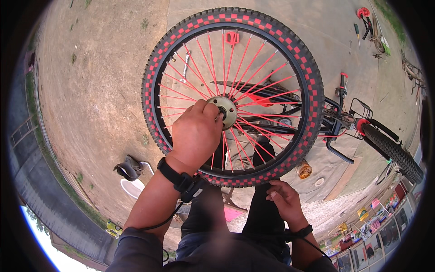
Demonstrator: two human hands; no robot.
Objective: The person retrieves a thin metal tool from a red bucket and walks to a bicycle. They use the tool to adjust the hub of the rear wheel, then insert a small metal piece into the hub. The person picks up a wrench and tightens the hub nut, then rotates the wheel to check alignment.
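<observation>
A bicycle wheel (pixel 301 143) with a black knobbly tyre, red checks and red spokes fills the middle of the view, its side facing up at me. My left hand (pixel 197 124) reaches over the rim to the round metal hub (pixel 232 119). Its thumb and fingers pinch the axle end at the hub's centre, partly hidden by the fingers. At the tyre's near right edge is my right hand (pixel 286 201), fingers curled in and thumb folded over. The fingertips meet the tyre's outer edge; whatever lies inside the curl is hidden.
Beyond the spokes a black bicycle frame (pixel 333 120) with another wheel (pixel 393 152) lies to the right. A wrench (pixel 185 67) and red pedal (pixel 232 38) show through the spokes. A screwdriver (pixel 357 35) lies far right, a wood piece (pixel 304 170) near the tyre, a saddle (pixel 128 168) left.
</observation>
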